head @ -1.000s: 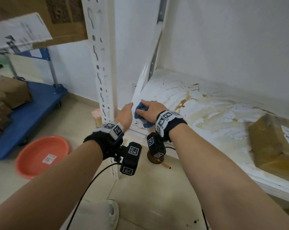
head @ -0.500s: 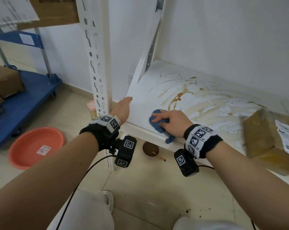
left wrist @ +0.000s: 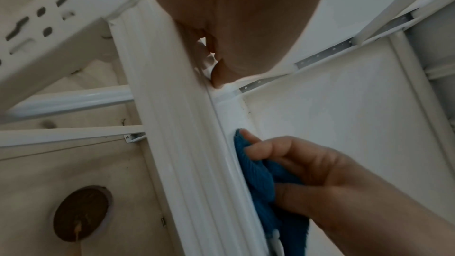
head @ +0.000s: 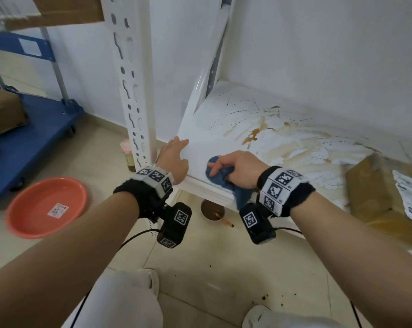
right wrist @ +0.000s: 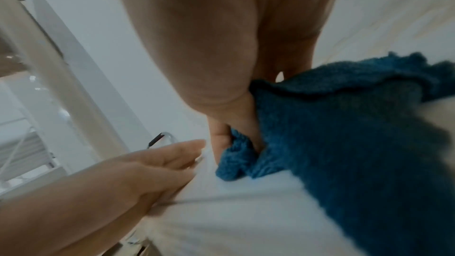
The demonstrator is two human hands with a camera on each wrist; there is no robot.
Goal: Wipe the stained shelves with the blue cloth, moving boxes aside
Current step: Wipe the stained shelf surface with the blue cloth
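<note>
Your right hand (head: 238, 169) grips the bunched blue cloth (head: 220, 178), fingers curled over it and thumb tucked into its folds, pressing it onto the shelf (head: 214, 138) at the near edge; a tail of cloth hangs down over the front lip. In the right wrist view the cloth (right wrist: 344, 133) fills the right side under your palm. Your left hand (head: 175, 159) rests on the shelf's near left corner, just right of the perforated white upright (head: 135, 91), with fingers straight and spread flat on the surface, holding nothing. The two hands sit near each other, not touching.

The left part of the shelf around your hands looks clean white, while brown stains (head: 254, 136) and streaks run across the middle and far right of the board. A cardboard box (head: 380, 197) with a printed label sits on the shelf at the right, well apart from the cloth.

On the floor below the shelf edge stands a small bowl (head: 212, 209) of brown liquid. An orange basin (head: 46, 207) lies on the floor to the left, and a blue cart (head: 34, 129) with brown boxes stands beyond it.
</note>
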